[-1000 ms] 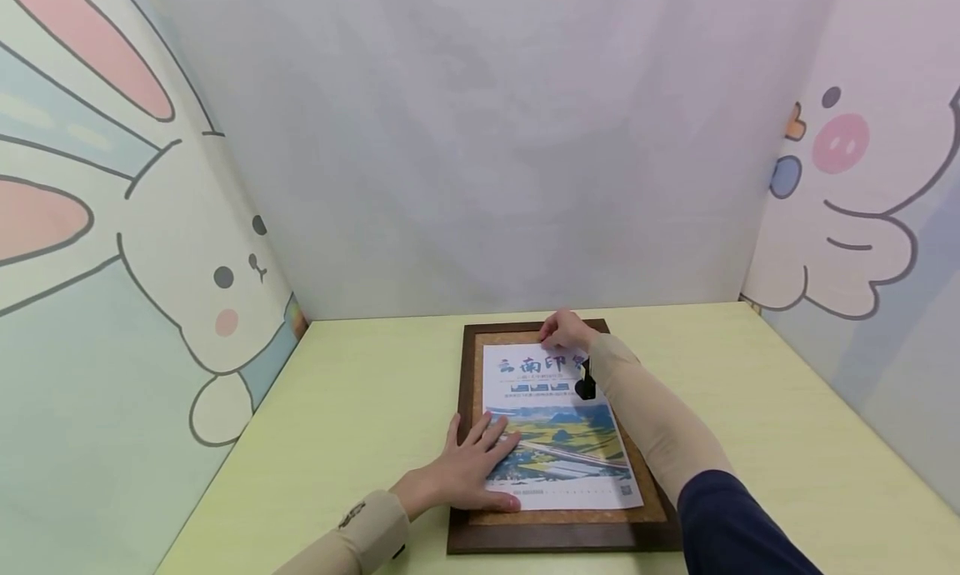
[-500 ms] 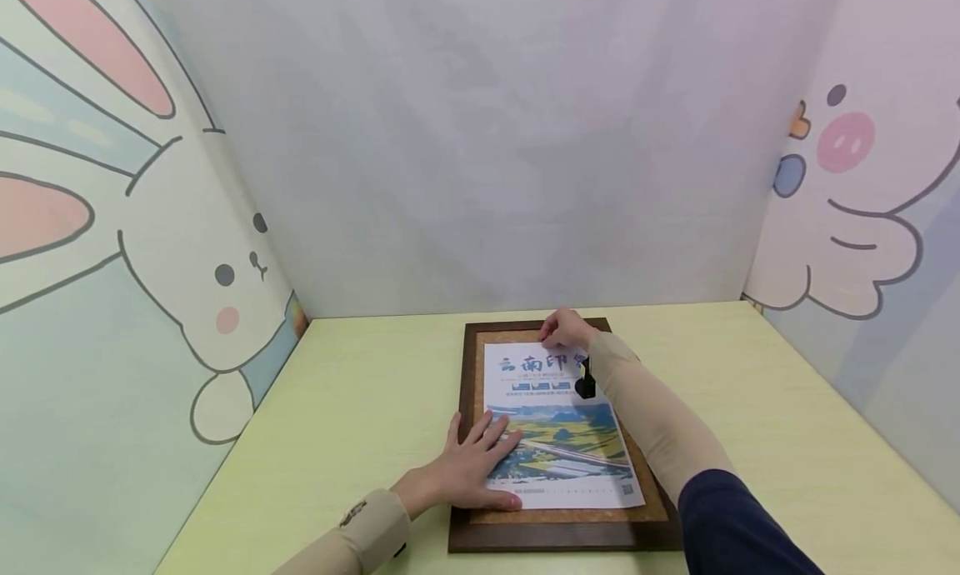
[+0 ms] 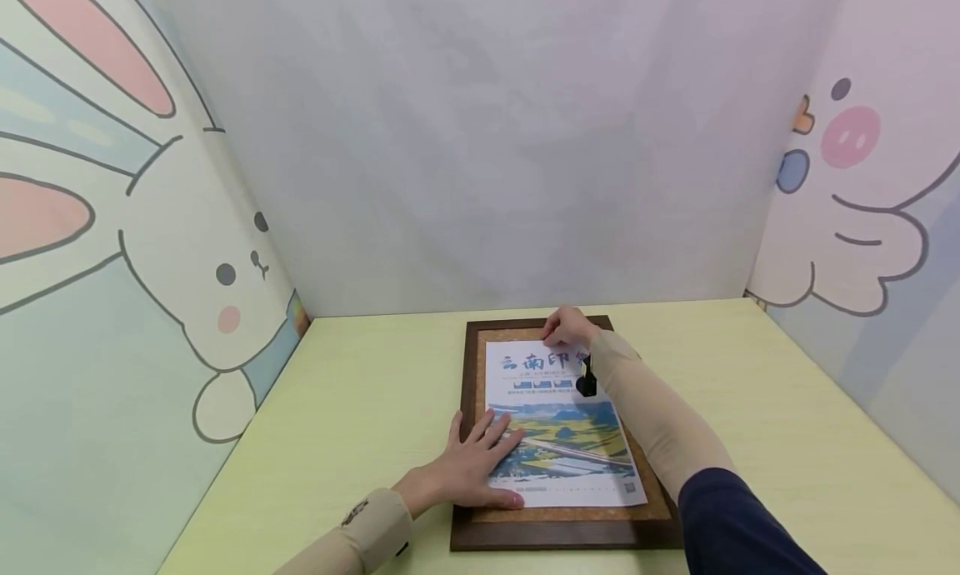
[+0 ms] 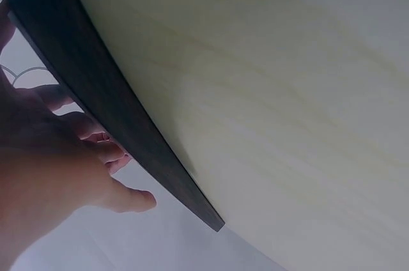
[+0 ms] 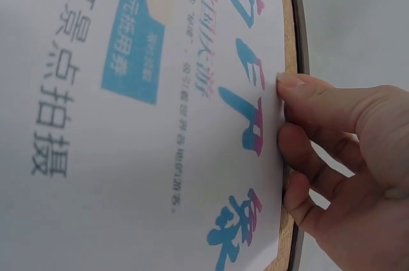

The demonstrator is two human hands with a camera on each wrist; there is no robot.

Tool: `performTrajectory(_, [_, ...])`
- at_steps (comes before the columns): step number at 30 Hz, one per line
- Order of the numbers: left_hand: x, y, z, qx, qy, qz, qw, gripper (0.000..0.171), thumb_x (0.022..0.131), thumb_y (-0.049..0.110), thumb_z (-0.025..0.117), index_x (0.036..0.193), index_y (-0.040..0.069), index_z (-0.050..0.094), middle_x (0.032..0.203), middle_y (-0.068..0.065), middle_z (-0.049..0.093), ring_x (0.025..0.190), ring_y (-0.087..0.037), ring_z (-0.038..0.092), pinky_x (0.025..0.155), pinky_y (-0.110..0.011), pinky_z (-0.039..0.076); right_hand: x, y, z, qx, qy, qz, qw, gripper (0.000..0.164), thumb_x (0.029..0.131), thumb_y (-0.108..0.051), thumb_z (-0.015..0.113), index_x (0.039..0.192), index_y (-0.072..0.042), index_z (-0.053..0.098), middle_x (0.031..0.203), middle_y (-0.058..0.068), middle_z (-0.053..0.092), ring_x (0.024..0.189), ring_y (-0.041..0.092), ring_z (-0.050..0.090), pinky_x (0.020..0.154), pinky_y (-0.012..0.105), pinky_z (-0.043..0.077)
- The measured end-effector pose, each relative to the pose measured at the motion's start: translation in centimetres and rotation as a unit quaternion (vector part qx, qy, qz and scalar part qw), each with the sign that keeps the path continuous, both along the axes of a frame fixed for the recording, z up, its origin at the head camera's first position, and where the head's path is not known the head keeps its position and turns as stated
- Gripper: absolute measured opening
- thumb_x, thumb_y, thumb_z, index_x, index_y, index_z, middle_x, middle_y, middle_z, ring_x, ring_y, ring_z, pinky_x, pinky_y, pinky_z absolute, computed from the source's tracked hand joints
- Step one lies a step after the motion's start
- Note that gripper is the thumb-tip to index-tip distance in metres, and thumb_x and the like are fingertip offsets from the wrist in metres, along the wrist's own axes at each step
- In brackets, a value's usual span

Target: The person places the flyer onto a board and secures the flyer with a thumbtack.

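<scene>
A white poster (image 3: 573, 493) with blue lettering and a landscape picture lies on a brown-framed cork board (image 3: 562, 536). My left hand (image 3: 471, 472) rests with fingers spread across the poster's lower left edge and the board's left side. From the left wrist view, that hand (image 4: 57, 169) is partly hidden behind the dark frame (image 4: 118, 92). At the poster's top edge, my right hand (image 3: 568, 327) pinches with thumb and curled fingers. In the right wrist view the thumb (image 5: 293, 82) is right at the edge of the poster (image 5: 147, 156), over the cork border.
The board lies on a pale yellow-green table (image 3: 360, 392) near its back edge. A grey-white curtain wall (image 3: 480, 158) rises behind it. Side panels with a cartoon rabbit (image 3: 202, 292) and a cartoon pig-like figure (image 3: 847, 175) flank the table.
Both hands and the poster keep their places on the board. The whole head view has shifted very slightly.
</scene>
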State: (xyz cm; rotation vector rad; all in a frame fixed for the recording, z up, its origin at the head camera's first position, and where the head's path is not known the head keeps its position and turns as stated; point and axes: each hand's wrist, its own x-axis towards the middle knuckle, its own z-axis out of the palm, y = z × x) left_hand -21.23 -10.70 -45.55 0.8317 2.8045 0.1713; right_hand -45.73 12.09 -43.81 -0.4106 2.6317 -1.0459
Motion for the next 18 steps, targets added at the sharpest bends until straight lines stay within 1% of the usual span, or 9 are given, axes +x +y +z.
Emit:
performTrajectory(12, [-0.14, -0.03, -0.26, 0.005, -0.003, 0.001, 1.0000, 0.092, 0.082, 0.073, 0.053, 0.155, 0.029, 0.019, 0.164, -0.004, 0.011, 0.152, -0.031, 0.007, 0.112, -0.070, 0.001, -0.39, -0.06, -0.20, 0.003, 0.008, 0.006, 1.000, 0.006, 0.083, -0.007, 0.074, 0.089, -0.006, 0.075, 0.089, 0.008, 0.071, 0.081, 0.020, 0.060, 0.076, 0.028, 0.047])
performTrajectory(18, [-0.17, -0.03, -0.20, 0.006, -0.003, 0.000, 1.0000, 0.091, 0.083, 0.072, 0.053, 0.155, 0.028, 0.019, 0.164, -0.004, 0.011, 0.152, -0.031, 0.007, 0.112, -0.070, 0.001, -0.35, -0.23, 0.03, 0.008, 0.011, 0.006, 1.000, 0.006, 0.084, -0.006, 0.074, 0.089, -0.005, 0.075, 0.092, 0.009, 0.069, 0.084, 0.022, 0.060, 0.078, 0.029, 0.048])
